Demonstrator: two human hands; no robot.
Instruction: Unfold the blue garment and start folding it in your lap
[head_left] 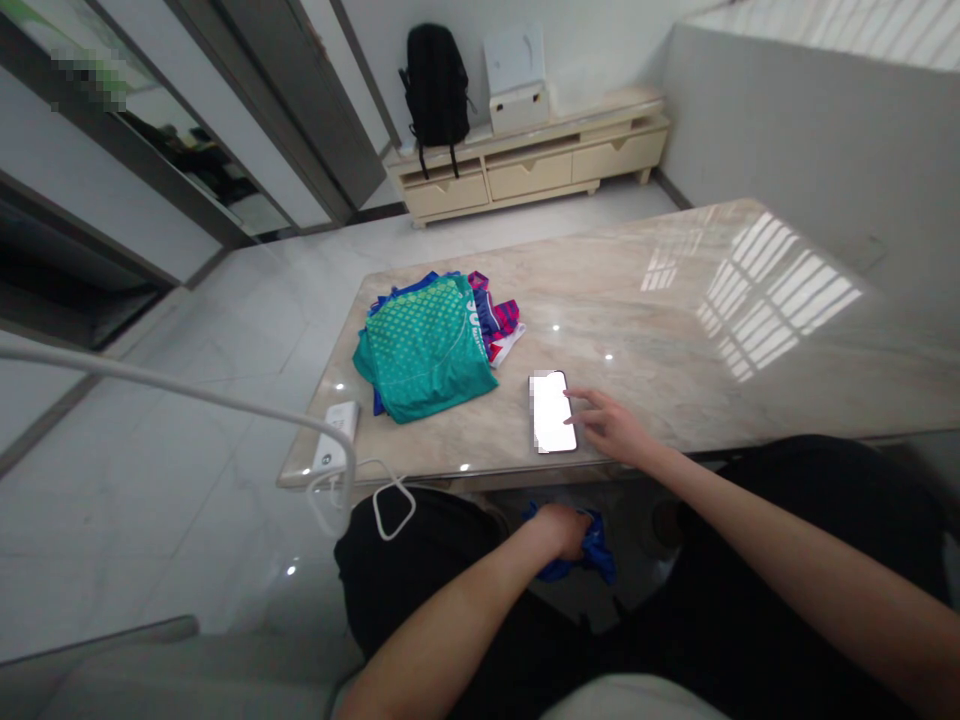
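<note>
My right hand (611, 425) rests on the marble table (675, 320) with its fingers spread, the fingertips touching the right edge of a phone (553, 411) that lies flat with its screen lit white. Below the table edge, my left hand (559, 528) is closed on a bunch of blue cloth (592, 555) in my lap. A pile of folded garments (427, 345), teal on top with blue and pink beneath, lies on the table left of the phone.
A white power bank (335, 440) with a looping white cable (390, 505) sits at the table's near left corner. A cream low cabinet (525, 165) with a black backpack (437, 85) stands against the far wall. Shiny tiled floor lies to the left.
</note>
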